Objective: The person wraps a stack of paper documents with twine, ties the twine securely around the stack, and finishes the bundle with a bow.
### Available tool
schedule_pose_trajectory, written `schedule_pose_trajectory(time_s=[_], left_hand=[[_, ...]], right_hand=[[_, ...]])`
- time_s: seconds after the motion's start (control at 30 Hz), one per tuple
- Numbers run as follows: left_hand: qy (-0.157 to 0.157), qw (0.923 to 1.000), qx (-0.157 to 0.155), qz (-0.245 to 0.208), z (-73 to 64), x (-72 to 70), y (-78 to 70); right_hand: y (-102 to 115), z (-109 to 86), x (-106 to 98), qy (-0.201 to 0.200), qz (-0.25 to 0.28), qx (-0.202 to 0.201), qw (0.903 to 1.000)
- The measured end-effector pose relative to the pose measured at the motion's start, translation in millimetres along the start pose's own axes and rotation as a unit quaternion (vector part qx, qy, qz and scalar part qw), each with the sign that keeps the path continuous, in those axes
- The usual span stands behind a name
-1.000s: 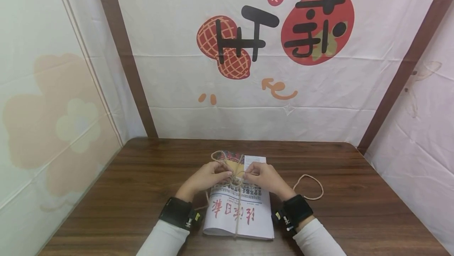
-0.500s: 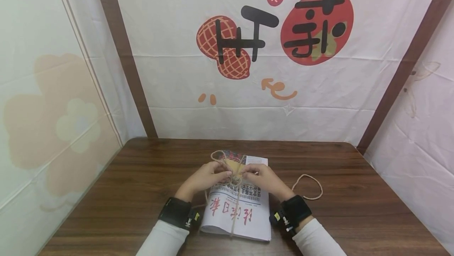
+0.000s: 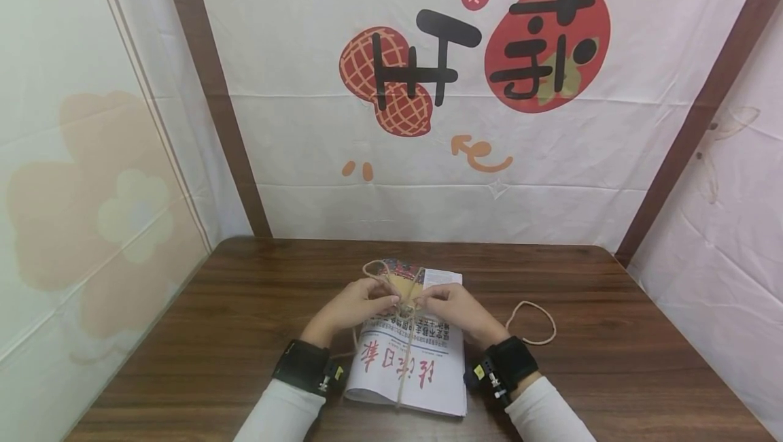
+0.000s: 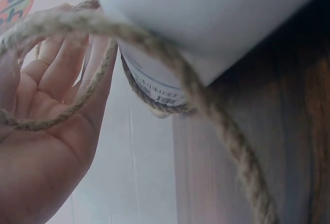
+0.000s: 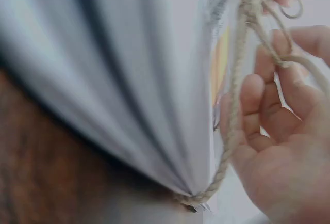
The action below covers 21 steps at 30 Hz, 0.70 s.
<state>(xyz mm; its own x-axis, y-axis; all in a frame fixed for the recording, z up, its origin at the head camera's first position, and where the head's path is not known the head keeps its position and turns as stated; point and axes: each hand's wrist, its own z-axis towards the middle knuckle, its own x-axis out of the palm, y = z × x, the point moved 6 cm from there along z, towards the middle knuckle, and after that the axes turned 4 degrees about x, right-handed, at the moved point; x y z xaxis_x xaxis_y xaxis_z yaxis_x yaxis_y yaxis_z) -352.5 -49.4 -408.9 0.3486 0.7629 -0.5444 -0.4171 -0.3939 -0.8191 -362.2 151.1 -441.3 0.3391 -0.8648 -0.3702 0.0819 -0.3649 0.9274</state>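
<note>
A folded newspaper bundle [image 3: 437,394] lies on the table, with twine [image 3: 403,377] running lengthwise over it and also around it. At its upper middle, the twine meets in a knot [image 3: 406,309]. My left hand [image 3: 355,306] pinches twine at the knot's left side; a strand of twine [image 4: 193,84] curves across the left wrist view, and another crosses the palm. My right hand [image 3: 455,304] pinches twine at the knot's right side. In the right wrist view, a loop runs from the knot [image 5: 251,7] to the right hand's fingertips [image 5: 281,41]. Fingers partly hide the knot from above.
A loose loop of twine [image 3: 553,323] lies on the brown wooden table [image 3: 612,374] beyond the right wrist. Behind the table's far edge hangs a printed white cloth [image 3: 306,211]. Black camera bands [image 3: 302,367] sit on both wrists.
The newspaper bundle has turned slightly, its near end shifting left and toward me. My right hand drew a little away from the knot, then came back in. The left hand stays almost still.
</note>
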Motion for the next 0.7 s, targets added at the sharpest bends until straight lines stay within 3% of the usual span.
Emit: schedule_pose_trajectory(time_s=[0.1,0.3,0.53,0.7], left_hand=[[-0.005,0.9999,-0.009,0.003,-0.2,-2.3,2.0],[0.01,0.9998,0.008,-0.012,-2.2,-5.8,1.6],[0.014,0.9996,-0.002,-0.022,-5.2,-9.8,6.4],[0.001,0.9988,-0.005,-0.048,-8.0,-18.6,9.3]], right_hand=[[0,0.1,-5,-0.022,0.017,0.011,0.9996],[1,0.0,-16,-0.054,0.031,0.003,0.998],[5,-3.2,-23,-0.054,0.021,-0.007,0.9983],[8,-6.3,-30,-0.023,-0.016,-0.033,0.9991]])
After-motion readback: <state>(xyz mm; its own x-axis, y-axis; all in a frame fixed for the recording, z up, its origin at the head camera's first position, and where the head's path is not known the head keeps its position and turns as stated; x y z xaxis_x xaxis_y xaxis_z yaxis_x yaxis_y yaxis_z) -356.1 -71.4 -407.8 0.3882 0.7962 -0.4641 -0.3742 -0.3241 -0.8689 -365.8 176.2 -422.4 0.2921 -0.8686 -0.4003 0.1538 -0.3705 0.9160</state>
